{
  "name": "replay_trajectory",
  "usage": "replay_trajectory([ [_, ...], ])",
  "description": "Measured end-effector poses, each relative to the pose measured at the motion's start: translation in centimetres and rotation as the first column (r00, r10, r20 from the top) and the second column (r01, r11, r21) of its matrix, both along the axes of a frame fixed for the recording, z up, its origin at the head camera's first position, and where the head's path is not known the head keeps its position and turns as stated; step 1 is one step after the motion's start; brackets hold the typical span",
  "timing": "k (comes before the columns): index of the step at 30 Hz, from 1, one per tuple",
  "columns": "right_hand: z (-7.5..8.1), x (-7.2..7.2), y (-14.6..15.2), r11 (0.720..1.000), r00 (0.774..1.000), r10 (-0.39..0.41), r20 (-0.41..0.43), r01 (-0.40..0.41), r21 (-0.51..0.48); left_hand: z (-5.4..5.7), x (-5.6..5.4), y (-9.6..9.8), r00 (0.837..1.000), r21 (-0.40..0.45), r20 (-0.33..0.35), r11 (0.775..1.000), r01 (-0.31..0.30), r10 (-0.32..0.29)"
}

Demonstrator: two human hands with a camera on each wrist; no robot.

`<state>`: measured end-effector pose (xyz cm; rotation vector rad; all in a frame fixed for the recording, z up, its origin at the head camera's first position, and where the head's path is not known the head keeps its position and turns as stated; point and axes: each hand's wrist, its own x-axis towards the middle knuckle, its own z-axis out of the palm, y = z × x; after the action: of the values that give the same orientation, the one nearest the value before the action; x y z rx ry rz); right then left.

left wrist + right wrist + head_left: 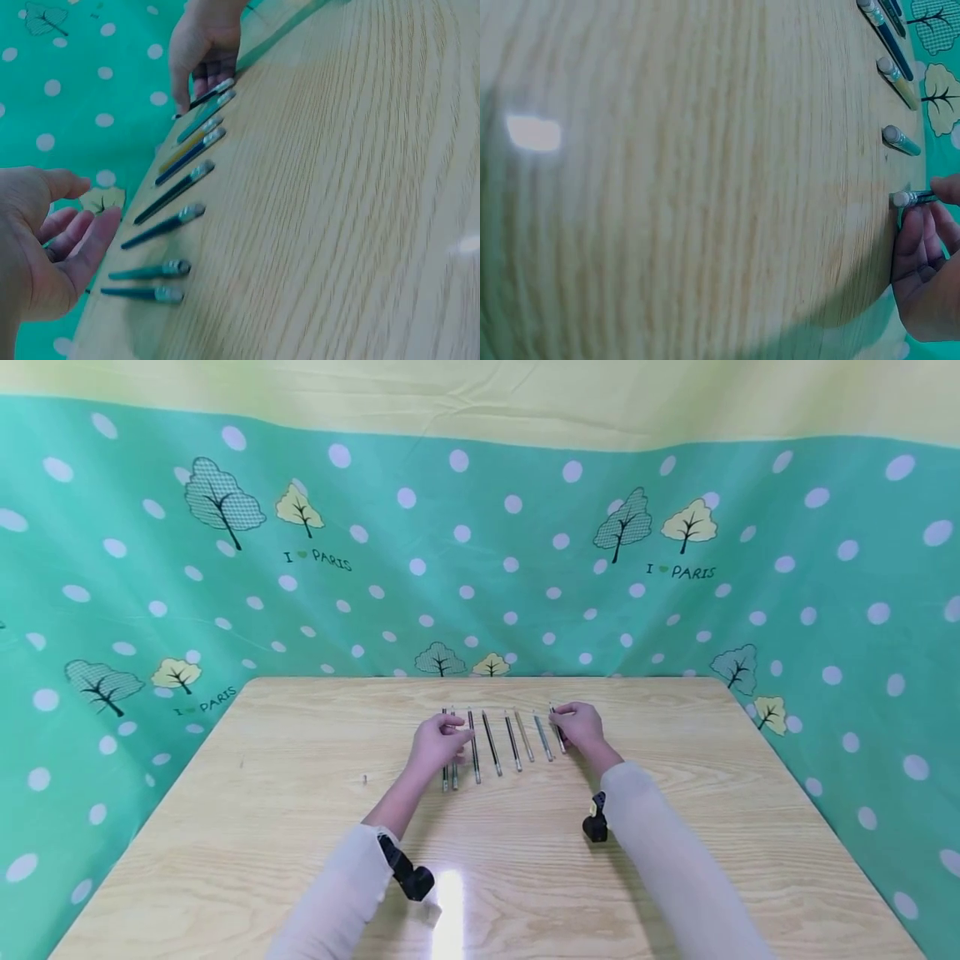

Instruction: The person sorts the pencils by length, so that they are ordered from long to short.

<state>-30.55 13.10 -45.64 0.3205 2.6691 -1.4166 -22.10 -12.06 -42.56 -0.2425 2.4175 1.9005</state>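
Several pencils with pale eraser ends lie side by side in a row near the table's far edge, mostly dark, with one yellow pencil and one light blue pencil toward the right. At the right end, my right hand pinches a dark pencil between thumb and fingers, its eraser end facing me. My left hand hovers around the two leftmost pencils, overlapping them in the head view. Its thumb and loosely bent fingers stand apart with nothing between them in the left wrist view.
A small pale bit lies on the wooden table left of the row. Behind the far edge hangs a green dotted cloth, which also runs down both sides. Light glares off the tabletop near the left forearm.
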Motion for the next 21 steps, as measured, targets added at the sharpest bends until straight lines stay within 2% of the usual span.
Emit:
replay_trajectory([
  [8, -0.3, -0.1, 0.0, 1.000, 1.000, 0.013, -0.012, -0.013, 0.014, -0.3, 0.3, -2.4, 0.999, 0.004, 0.036, 0.999, -0.039, 0.039],
  [14, -0.2, 0.1, -0.1, 0.999, 0.999, 0.018, -0.026, -0.017, 0.041, -0.3, 0.4, -4.1, 0.997, -0.034, 0.026, 0.997, -0.073, 0.074],
  [21, 0.9, 0.9, 0.8, 0.999, 0.998, 0.040, -0.042, -0.039, 0.036, 0.1, 0.6, -6.0, 0.995, -0.062, 0.023, 0.994, -0.091, 0.093],
])
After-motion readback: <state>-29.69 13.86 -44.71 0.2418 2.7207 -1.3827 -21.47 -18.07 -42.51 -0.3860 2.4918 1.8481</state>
